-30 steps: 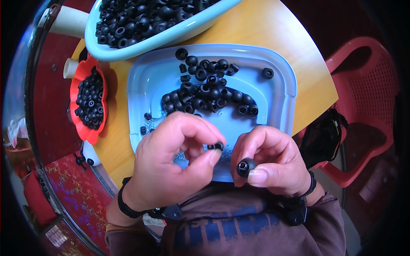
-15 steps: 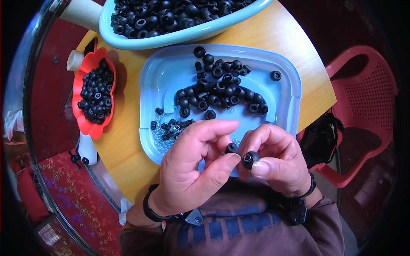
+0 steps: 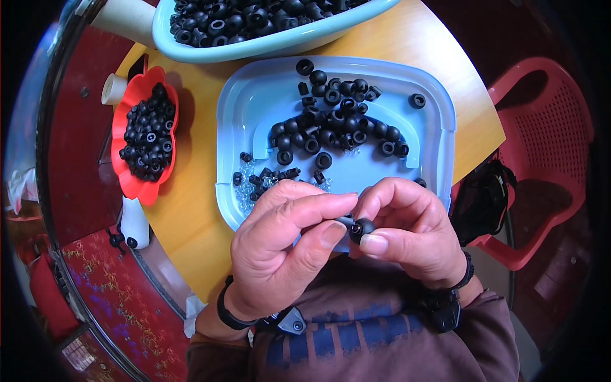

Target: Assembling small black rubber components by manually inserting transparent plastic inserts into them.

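Note:
My right hand (image 3: pixel 410 232) pinches a round black hollow ball-shaped part (image 3: pixel 361 229), its opening turned toward me. From the other side, my left hand (image 3: pixel 286 239) grips a small black plug-like piece (image 3: pixel 345 220) between thumb and fingers; its end meets the ball-shaped part, and most of it is hidden by the fingers. Both hands are over the near edge of a light blue tray (image 3: pixel 439 114). On that tray lie a heap of black ball-shaped parts (image 3: pixel 328 137), and small black plugs (image 3: pixel 264 178) beside scattered clear bits (image 3: pixel 247 194).
A pale blue basin (image 3: pixel 267 46) full of black parts stands at the back. A red flower-shaped bowl (image 3: pixel 132 188) of small black pieces sits at the left, near a white cup (image 3: pixel 113 89). Beyond the yellow table (image 3: pixel 474 105) is a red chair (image 3: pixel 547 165) with a black bag (image 3: pixel 487 204).
The small plug and the ball-shaped part, apart before, have come together. My left fingers have closed in toward my right hand. The whole view has shifted slightly.

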